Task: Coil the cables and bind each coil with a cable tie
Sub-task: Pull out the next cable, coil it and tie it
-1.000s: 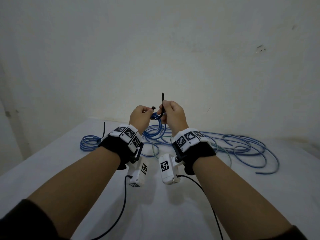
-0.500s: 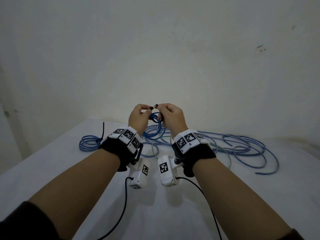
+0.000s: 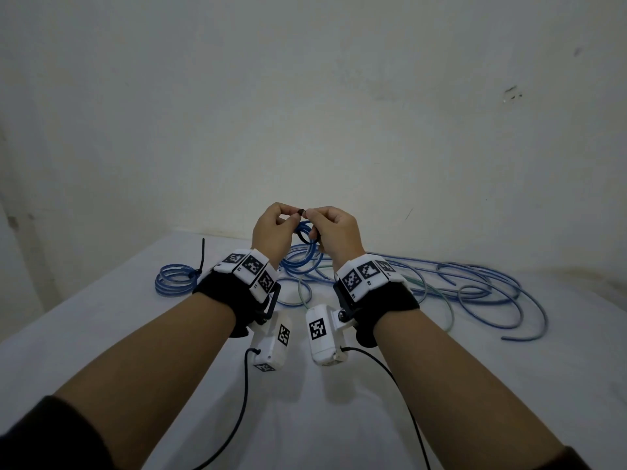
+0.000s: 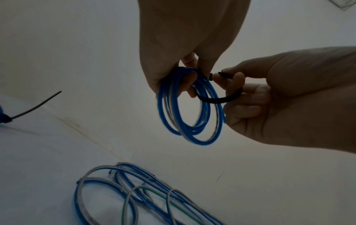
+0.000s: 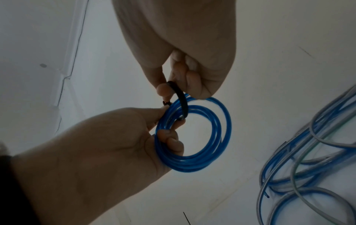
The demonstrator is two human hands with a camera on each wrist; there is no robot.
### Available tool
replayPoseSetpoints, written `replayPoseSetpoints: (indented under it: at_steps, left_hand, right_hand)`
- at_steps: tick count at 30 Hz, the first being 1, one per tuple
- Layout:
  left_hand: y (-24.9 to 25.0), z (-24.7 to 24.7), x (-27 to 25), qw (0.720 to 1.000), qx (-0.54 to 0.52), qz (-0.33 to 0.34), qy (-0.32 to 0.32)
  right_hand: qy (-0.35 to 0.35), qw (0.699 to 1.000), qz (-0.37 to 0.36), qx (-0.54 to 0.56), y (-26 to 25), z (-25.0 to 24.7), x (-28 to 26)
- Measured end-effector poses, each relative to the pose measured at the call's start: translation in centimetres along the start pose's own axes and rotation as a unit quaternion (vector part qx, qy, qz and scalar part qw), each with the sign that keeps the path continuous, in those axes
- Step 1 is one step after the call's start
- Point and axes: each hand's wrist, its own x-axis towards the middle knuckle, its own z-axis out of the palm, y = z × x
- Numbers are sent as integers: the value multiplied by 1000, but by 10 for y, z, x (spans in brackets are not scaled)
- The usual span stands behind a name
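Hand knuckles point(image 3: 271, 228) hide where cable tie point(image 3: 303, 237) meets coil point(image 3: 305, 256).

Held coil point(image 4: 189, 106): bright blue with pale grey strands, crossed by a black cable tie point(image 4: 219, 99). Loose cables point(image 3: 441, 290) on the white table point(image 3: 101, 334): blue, some pale grey, one green; bound coil point(image 3: 176, 283) blue with black tie. Wrist bands point(image 3: 380, 300) black, bearing white blocks with black-and-white square code patterns; wall point(image 3: 305, 96) off-white.

We see a bare room: a plain white wall point(image 3: 339, 96) and a white table point(image 3: 101, 317) with cables point(image 3: 475, 293).
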Motion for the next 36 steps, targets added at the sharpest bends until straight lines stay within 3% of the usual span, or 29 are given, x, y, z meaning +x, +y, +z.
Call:
replayPoseSetpoints:
  at_steps: [28, 36]
  left_hand:
    - [-4, 1, -2, 1000, 3, -1, -15]
    - [-2, -3, -6, 996, 65, 54, -29]
  right_hand:
    - [10, 999, 27, -24, 12, -1, 3]
    - [12, 999, 50, -6, 14, -1, 3]
